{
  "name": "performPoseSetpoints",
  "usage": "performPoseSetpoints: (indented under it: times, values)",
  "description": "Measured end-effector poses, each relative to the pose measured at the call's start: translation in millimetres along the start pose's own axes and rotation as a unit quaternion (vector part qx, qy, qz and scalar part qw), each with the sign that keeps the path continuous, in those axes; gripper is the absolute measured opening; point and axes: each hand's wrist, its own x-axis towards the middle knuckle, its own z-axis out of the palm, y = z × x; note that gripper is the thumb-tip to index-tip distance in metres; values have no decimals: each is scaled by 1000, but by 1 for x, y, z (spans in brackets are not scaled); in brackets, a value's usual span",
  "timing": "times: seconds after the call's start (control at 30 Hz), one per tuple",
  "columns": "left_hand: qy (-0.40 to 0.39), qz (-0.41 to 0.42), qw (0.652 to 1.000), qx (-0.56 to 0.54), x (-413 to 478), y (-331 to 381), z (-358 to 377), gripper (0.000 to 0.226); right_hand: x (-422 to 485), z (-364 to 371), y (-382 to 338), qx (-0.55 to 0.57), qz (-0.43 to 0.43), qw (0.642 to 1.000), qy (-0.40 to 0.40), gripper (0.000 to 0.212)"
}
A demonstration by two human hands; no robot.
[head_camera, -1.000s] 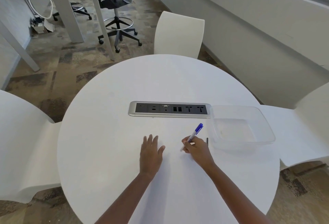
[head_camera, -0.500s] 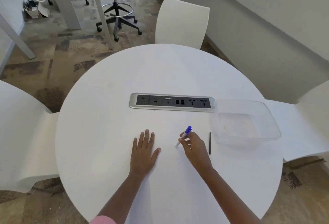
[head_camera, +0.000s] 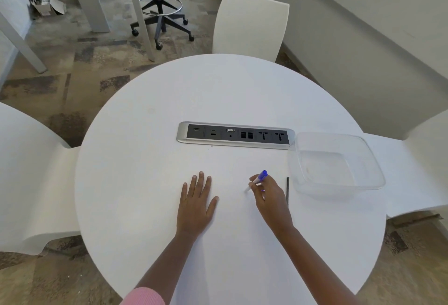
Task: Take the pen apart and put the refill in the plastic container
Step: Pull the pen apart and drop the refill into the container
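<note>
**Blue-capped pen in grip, a thin dark rod lying beside the tub**

White bench (head_camera: 150,183) fills the middle of the frame, and our two hands work low of centre. Our right hand (head_camera: 269,198) has its grip closed on the pen (head_camera: 258,180), pinched between thumb and fingers, with the blue end tilted up and away and the pale tip pointing down-left toward the bench. We judge the tilt keeps the barrel clear of the surface so the other hand can reach it. Our left hand (head_camera: 197,201) lies flat, palm down, fingers spread, holding nothing; it seems simply parked on the bench, near the pen but apart from it.

Just right of our right hand lies a thin dark rod (head_camera: 287,192), flat on the bench, running top to bottom in the frame. It may be the refill, but it is too slender for us to be sure. It sits between our hand and the tub (head_camera: 371,159), which stands at centre right, clear and empty, its far-left corner close to the socket strip (head_camera: 235,135).

If the rod is the refill, we judge the remaining step to be a short lift into the tub; it is thin, so pinching it off the flat bench could be fiddly.
</note>
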Motion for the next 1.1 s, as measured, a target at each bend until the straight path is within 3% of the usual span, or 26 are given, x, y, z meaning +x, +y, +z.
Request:
performPoseSetpoints:
  times: [0.13, 0.33, 0.5, 0.67, 1.1]
  values:
    - [8, 4, 1000, -2, 1, -1, 3, 58, -4, 0, -2, 26, -33, 997, 62, 9]
    - [29, 10, 999, -11, 1, -3, 7, 53, 2, 4, 4, -32, 24, 998, -37, 19]
    - [27, 5, 999, -25, 1, -4, 11, 56, -2, 2, 0, 5, -33, 998, 51, 12]
    - [23, 7, 999, -26, 3, -5, 13, 56, 0, 3, 0, -13, -41, 999, -6, 13]
    - [24, 8, 1000, -8, 2, -4, 12, 55, 3, -18, -19, 63, -58, 994, 69, 7]
